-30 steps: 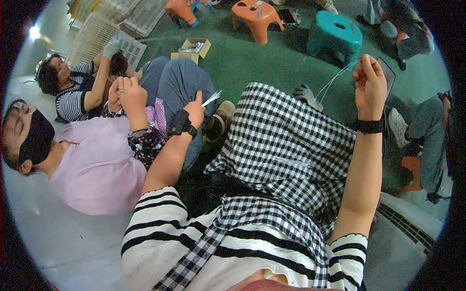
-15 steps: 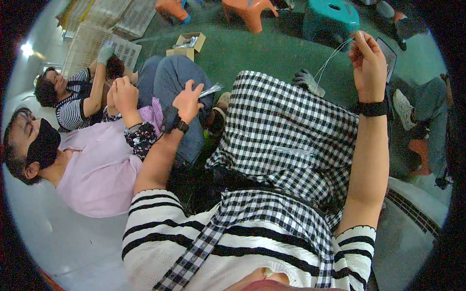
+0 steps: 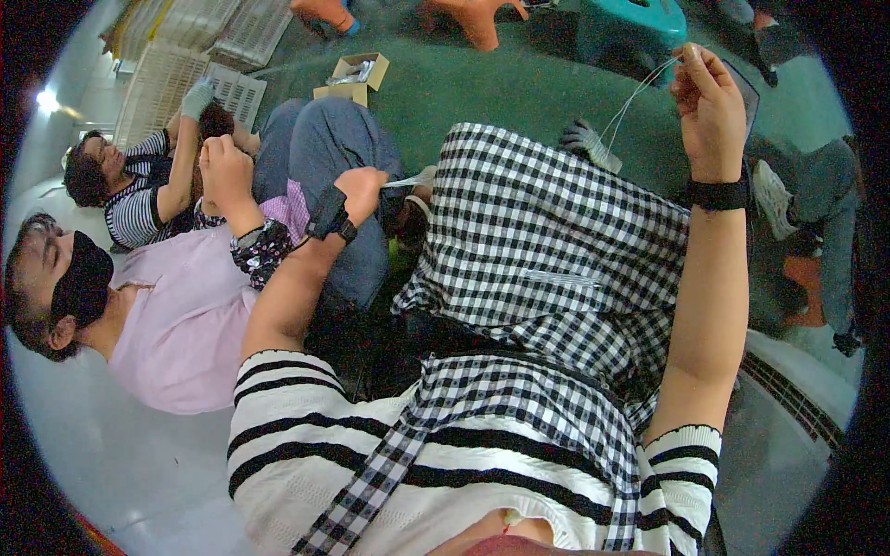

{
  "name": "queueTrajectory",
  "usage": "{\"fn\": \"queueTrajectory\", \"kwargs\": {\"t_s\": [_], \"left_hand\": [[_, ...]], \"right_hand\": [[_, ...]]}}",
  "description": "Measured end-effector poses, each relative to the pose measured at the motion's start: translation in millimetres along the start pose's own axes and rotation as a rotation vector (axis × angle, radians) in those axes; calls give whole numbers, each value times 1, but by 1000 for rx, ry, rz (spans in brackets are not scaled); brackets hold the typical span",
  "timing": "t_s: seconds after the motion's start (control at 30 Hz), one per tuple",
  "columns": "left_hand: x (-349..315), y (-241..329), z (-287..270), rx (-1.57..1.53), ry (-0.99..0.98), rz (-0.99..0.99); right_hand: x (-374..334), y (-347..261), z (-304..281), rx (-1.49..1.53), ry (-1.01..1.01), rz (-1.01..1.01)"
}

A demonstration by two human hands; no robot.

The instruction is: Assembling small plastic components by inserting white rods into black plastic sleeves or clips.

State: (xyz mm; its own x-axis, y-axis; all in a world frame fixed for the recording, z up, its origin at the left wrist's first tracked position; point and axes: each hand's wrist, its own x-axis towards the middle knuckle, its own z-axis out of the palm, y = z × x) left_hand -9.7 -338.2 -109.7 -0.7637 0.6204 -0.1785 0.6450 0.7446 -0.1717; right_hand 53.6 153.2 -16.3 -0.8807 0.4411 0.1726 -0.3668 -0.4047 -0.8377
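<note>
My left hand [image 3: 362, 192], a dark band and a watch at its wrist, is closed on a bundle of thin white strips [image 3: 406, 182] that points right toward my knee. High on the right, my right hand [image 3: 709, 107] pinches the upper end of a thin white cord [image 3: 630, 100]. The cord hangs in a loose loop down to a grey-and-white knit glove [image 3: 591, 146] beyond my lap; whether a hand fills the glove I cannot tell. More thin, pale strips [image 3: 562, 278] lie on my black-and-white checked apron [image 3: 538, 218].
Close on my left sits a co-worker in a pink top [image 3: 185, 324], hands raised; another person in stripes [image 3: 139, 204] sits beyond. An open cardboard box [image 3: 354, 76] with small silvery packets stands on the green floor. Orange stools and a teal stool [image 3: 640, 23] are ahead. Crates [image 3: 171, 79] stand far left.
My left hand has gone from spread fingers to a closed grip on the white strips. My right hand has risen slightly, the cord still in it.
</note>
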Motion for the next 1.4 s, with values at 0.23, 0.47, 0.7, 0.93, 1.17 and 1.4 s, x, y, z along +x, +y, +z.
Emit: {"fn": "queueTrajectory", "kwargs": {"t_s": [0.23,0.47,0.7,0.93,1.17,1.4], "left_hand": [[-19,8,-39,-94,5,-137],[-13,-9,-45,-173,-215,-187],[-13,-10,-45,-256,-167,-252],[-14,19,-42,-378,-35,-97],[-10,23,-51,-769,-206,-471],[-9,25,-26,-452,229,-35]], "right_hand": [[-1,-2,-4,-37,-9,14],[2,-2,-6,-52,15,42],[2,-1,-5,-22,17,24],[4,0,-7,-45,1,28],[2,-1,-4,-48,17,35],[1,-3,0,-52,-9,29]]}}
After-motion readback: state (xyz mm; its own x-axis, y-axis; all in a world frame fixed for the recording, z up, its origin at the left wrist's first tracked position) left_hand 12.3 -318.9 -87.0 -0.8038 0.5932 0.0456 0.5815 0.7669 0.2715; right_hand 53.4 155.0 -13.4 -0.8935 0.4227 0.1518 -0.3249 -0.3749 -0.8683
